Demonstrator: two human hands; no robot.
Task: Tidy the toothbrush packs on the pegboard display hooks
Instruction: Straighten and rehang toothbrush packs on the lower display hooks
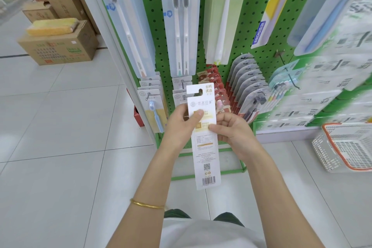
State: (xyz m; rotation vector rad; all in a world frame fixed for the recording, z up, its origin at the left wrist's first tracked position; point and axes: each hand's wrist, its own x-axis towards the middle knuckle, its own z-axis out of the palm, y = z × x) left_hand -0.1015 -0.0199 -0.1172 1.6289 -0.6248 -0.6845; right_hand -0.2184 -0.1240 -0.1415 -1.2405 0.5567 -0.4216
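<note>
Hands meet on one long white card-backed toothbrush pack (205, 153), held upright in the air just in front of the lower row of the green perforated metal pegboard (251, 16). The left hand (180, 125) pinches the pack's left edge, thumb across the printed back. The right hand (233, 130) grips the right edge slightly lower, thumb likewise on the card. The pack's back faces the person, with the hang slot at the top and the barcode at the bottom. Behind it, white packs (178, 94) hang on a hook, with red-fronted packs (218, 88) and grey-fronted packs (247, 80) to the right. A black wire hook (289, 75) juts out further right. A white plastic basket with an orange rim (342, 147) stands on the tiled floor (60, 127). A gold bangle (147, 204) circles the left wrist.
</note>
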